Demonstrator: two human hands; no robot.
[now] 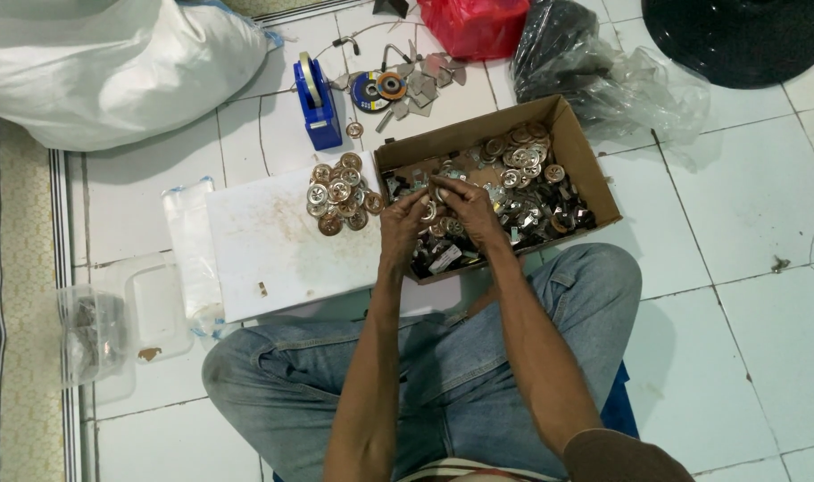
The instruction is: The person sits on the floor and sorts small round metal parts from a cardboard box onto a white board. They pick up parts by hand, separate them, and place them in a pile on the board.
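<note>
The blue tape dispenser (316,103) stands on the white tiled floor (746,205). Left of it slumps a big white sack (103,67). Just right of the dispenser lie 2 grinding discs (378,89) among grey metal scraps (425,85). Farther right sit a red plastic bag (474,25), then a dark plastic bag (568,58), then a round black base (737,36). Below the dispenser lies a white board (273,245); far below-left, a clear bag (90,335).

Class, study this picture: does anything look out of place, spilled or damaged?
Yes: the white board bears brownish stains, and loose metal scraps lie scattered on the tiled floor behind the cardboard box.
</note>
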